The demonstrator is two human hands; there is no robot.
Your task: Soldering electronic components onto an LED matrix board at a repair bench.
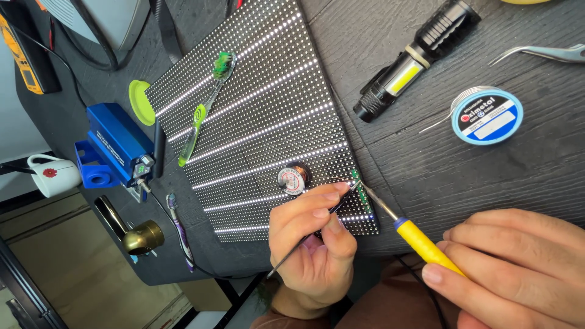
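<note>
Two hands worked at the near edge of a dotted panel [262, 122] on the dark table [463, 176]. The left hand [314, 244] was closed around thin tweezers [304, 239], their tip at the panel's corner. The right hand [518, 268] gripped a yellow soldering iron [420, 244], its tip touching the same corner. A solder spool [486, 116] lay further away.

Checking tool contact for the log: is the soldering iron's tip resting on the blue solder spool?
No, the soldering iron in the right hand points at the panel's edge, far from the solder spool.
</note>
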